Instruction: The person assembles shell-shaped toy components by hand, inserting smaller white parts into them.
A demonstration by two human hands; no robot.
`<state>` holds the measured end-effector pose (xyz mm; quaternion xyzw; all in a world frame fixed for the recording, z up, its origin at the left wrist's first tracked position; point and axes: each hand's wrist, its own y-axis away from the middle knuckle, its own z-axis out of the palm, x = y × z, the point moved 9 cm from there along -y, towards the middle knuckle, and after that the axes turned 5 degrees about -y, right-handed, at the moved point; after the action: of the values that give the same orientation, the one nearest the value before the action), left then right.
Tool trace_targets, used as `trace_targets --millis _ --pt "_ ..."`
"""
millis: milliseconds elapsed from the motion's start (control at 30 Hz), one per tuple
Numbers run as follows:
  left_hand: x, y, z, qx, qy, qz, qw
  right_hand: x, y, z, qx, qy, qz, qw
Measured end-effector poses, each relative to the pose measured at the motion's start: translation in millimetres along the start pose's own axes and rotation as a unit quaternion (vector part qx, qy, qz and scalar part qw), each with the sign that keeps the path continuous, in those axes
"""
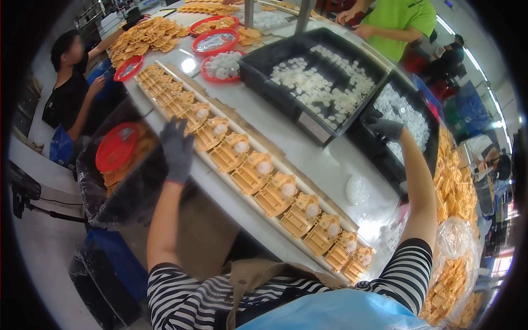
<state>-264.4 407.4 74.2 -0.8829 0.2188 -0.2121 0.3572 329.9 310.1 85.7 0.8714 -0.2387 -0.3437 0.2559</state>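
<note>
A long row of orange-yellow plastic housings [240, 163] lies in a narrow rail across the table. Many of them carry a round whitish plastic disc [264, 167]; those at the far left end seem to have none. My left hand [177, 151], in a grey glove, rests at the near side of the row with its fingers stretched out, touching or close to a housing. My right hand [388, 128], also gloved, reaches into a black bin [379, 159] of clear-white plastic parts [404, 118]. Its fingers look bent together; whatever they hold is hidden.
Behind the row stands a black tray [258, 74] of scattered white discs. Red dishes [215, 41] and an orange parts heap [146, 39] lie at the far left. Bagged orange parts [454, 253] stand right. Co-workers are at the left, a green-shirted person [399, 27] opposite.
</note>
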Motion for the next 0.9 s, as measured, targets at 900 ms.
trace_targets --millis 900 --pt "83.8 -63.1 -73.6 0.117 0.111 -0.03 0.986 53.0 5.4 -8.9 -0.02 -0.475 -0.066 0.877"
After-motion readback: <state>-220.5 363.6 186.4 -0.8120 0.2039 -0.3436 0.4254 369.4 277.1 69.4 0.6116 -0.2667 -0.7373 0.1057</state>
